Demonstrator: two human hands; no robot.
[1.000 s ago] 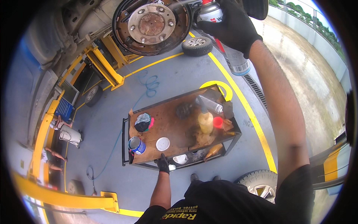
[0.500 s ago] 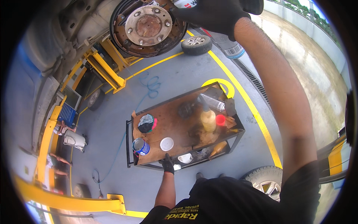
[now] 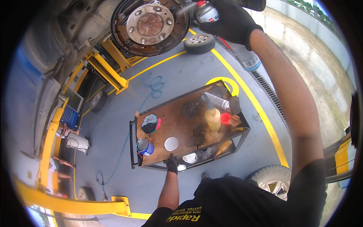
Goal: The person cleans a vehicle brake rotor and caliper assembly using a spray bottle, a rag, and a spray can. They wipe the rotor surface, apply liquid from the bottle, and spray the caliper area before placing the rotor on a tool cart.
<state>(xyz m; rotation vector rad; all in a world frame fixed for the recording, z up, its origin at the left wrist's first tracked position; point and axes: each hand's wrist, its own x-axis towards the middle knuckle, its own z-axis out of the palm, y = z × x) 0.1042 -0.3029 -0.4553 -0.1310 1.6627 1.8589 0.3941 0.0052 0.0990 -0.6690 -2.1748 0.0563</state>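
My right hand (image 3: 232, 22), in a black glove, is wrapped around an aerosol spray can (image 3: 242, 53) at the upper right. The can's red nozzle points left, and a faint mist shows between it and the rusty wheel hub with its brake backing plate (image 3: 151, 24). Several studs stick out of the hub's face. Low in the view my left hand (image 3: 171, 164), gloved too, is closed over the near edge of a black-framed cart (image 3: 159, 154). A white round lid (image 3: 171, 143) lies on the cart top just beyond it, and an open blue tin (image 3: 145, 146) stands to its left.
On the cart are a spray bottle (image 3: 213, 118), a red cup (image 3: 225, 118), a lying can (image 3: 216, 101) and a bundle of rags (image 3: 150, 124). A wheel (image 3: 199, 43) lies beyond. Yellow lift parts (image 3: 107, 68) stand left; a blue hose (image 3: 130, 128) trails across the floor.
My right hand and the spray can have shifted right and slightly down, bringing the red nozzle and a mist into sight. The left hand stays at the cart edge.
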